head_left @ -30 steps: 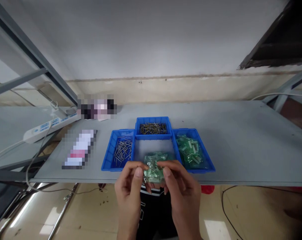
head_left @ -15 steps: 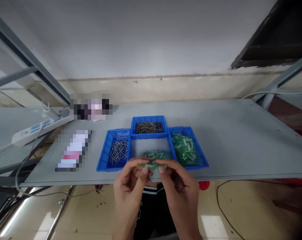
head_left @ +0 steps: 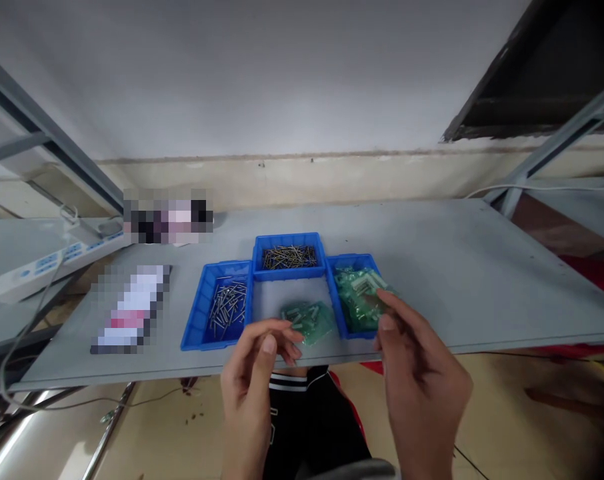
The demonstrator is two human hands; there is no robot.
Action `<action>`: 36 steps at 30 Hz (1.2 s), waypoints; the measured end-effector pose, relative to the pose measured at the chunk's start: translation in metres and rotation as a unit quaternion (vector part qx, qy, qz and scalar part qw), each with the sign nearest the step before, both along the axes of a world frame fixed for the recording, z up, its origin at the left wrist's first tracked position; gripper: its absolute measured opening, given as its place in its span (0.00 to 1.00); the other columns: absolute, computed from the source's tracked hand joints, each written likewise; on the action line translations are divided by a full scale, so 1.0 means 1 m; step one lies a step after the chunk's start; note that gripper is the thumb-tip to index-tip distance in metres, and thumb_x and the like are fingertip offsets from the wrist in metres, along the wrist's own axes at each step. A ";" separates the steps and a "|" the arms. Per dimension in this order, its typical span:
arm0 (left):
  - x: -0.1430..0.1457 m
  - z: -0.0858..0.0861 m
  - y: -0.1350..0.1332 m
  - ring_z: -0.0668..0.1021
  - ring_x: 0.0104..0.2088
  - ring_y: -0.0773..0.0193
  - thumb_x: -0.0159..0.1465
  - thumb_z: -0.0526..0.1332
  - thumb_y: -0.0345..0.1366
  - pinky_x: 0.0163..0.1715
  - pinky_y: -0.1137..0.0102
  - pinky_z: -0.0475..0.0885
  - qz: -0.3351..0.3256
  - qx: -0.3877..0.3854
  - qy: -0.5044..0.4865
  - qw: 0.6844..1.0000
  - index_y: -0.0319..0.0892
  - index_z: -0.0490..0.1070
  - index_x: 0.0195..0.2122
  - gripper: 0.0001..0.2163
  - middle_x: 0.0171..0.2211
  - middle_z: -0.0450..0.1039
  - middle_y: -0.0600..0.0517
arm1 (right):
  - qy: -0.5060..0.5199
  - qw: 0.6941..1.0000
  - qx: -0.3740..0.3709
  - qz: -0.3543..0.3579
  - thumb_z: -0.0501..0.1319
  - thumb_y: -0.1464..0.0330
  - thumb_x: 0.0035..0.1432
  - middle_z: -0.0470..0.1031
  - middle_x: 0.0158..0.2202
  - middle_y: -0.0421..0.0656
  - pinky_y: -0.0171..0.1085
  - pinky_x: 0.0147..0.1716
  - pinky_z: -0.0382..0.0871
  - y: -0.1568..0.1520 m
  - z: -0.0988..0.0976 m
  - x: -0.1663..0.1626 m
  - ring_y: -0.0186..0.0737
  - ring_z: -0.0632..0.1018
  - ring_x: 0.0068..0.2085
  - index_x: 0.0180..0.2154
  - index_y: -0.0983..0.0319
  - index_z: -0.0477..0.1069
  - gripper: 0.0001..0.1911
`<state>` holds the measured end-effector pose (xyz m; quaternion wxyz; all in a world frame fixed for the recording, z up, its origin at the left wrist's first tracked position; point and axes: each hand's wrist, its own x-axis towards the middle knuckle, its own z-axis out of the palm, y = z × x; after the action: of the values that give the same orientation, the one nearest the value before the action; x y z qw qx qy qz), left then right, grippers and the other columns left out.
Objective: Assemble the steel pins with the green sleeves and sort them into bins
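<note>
My left hand [head_left: 256, 357] hovers at the table's front edge with fingers loosely curled, thumb and index finger apart and nothing between them. Just beyond its fingertips lies a green clear plastic bag [head_left: 311, 325] with small pale plugs inside. My right hand [head_left: 416, 353] is over the front of the right blue bin [head_left: 352, 259]. At its thumb and index finger is another green bag of pale plugs [head_left: 368, 284], raised over the bin's contents; the exact grip is partly hidden. More green bags [head_left: 355, 310] fill that bin.
The left blue bin [head_left: 195, 327] contains silvery screws or nails [head_left: 228, 307]. Darker, brassy screws [head_left: 288, 257] lie in the back blue bin [head_left: 259, 247]. A blurred-out flat item [head_left: 135, 300] and a power strip [head_left: 47, 263] are at the left. Metal frame posts [head_left: 512, 200] flank the grey table [head_left: 457, 280].
Both hands were together around a green bag at the front middle. My right hand has moved right with the bag to the right bin; my left hand has let go. The view shifted slightly.
</note>
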<state>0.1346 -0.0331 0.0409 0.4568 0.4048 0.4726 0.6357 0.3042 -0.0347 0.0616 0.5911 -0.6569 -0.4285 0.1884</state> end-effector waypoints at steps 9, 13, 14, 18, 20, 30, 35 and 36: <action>0.000 -0.001 -0.001 0.79 0.33 0.63 0.76 0.64 0.39 0.35 0.71 0.75 -0.006 -0.006 -0.017 1.000 0.46 0.83 0.45 0.08 0.33 0.80 0.51 | -0.013 0.996 -0.064 0.064 0.65 0.55 0.73 0.88 0.43 0.45 0.38 0.31 0.77 0.003 0.002 0.024 0.44 0.84 0.37 0.50 0.55 0.86 0.16; 0.000 0.002 -0.002 0.78 0.33 0.63 0.76 0.64 0.39 0.34 0.71 0.74 0.011 -0.002 -0.023 1.000 0.45 0.83 0.43 0.08 0.32 0.79 0.51 | -0.150 0.986 -0.057 0.039 0.62 0.56 0.74 0.84 0.59 0.47 0.41 0.35 0.77 0.007 0.002 0.025 0.43 0.81 0.38 0.57 0.52 0.84 0.18; 0.001 0.002 -0.002 0.78 0.33 0.63 0.76 0.64 0.39 0.34 0.71 0.74 0.010 -0.002 -0.025 1.000 0.45 0.83 0.43 0.09 0.32 0.79 0.51 | -0.175 0.981 -0.069 0.048 0.61 0.56 0.75 0.84 0.60 0.46 0.42 0.35 0.76 0.008 0.000 0.026 0.43 0.81 0.37 0.59 0.52 0.83 0.19; 0.002 0.004 -0.002 0.77 0.32 0.64 0.77 0.63 0.40 0.34 0.71 0.73 0.002 -0.002 -0.023 1.000 0.45 0.83 0.43 0.09 0.31 0.79 0.52 | -0.225 0.966 -0.113 0.066 0.59 0.55 0.75 0.86 0.59 0.44 0.44 0.33 0.75 0.012 -0.010 0.029 0.43 0.82 0.32 0.56 0.51 0.86 0.19; 0.002 0.004 -0.001 0.77 0.32 0.63 0.77 0.63 0.40 0.34 0.71 0.73 0.005 -0.004 -0.019 1.000 0.45 0.83 0.42 0.10 0.31 0.79 0.52 | -0.231 0.964 -0.116 0.063 0.59 0.55 0.75 0.86 0.58 0.43 0.43 0.31 0.74 0.012 -0.011 0.029 0.41 0.81 0.28 0.55 0.50 0.86 0.19; -0.004 -0.001 0.000 0.78 0.30 0.64 0.77 0.63 0.41 0.33 0.72 0.75 0.023 0.029 -0.023 0.999 0.45 0.83 0.42 0.10 0.29 0.78 0.52 | -0.252 0.932 -0.022 0.261 0.61 0.67 0.74 0.83 0.64 0.45 0.42 0.36 0.85 -0.003 -0.002 -0.019 0.50 0.90 0.48 0.50 0.53 0.86 0.14; -0.008 -0.003 -0.001 0.79 0.32 0.64 0.80 0.60 0.39 0.35 0.72 0.76 0.007 0.035 -0.027 0.999 0.46 0.84 0.45 0.12 0.30 0.79 0.52 | -0.320 0.880 -0.126 0.327 0.58 0.71 0.74 0.71 0.74 0.46 0.52 0.48 0.87 0.001 -0.020 -0.040 0.58 0.88 0.55 0.52 0.52 0.86 0.18; -0.009 -0.003 0.000 0.78 0.32 0.65 0.80 0.60 0.39 0.35 0.72 0.75 0.006 0.040 -0.028 0.999 0.47 0.84 0.44 0.12 0.30 0.79 0.53 | -0.328 0.877 -0.133 0.325 0.58 0.71 0.74 0.70 0.75 0.45 0.53 0.48 0.87 0.003 -0.023 -0.040 0.58 0.88 0.55 0.54 0.51 0.85 0.19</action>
<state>0.1255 -0.0336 0.0377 0.4493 0.4018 0.4359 0.6684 0.2638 -0.0318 0.0390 0.2291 -0.5766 -0.7586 0.1986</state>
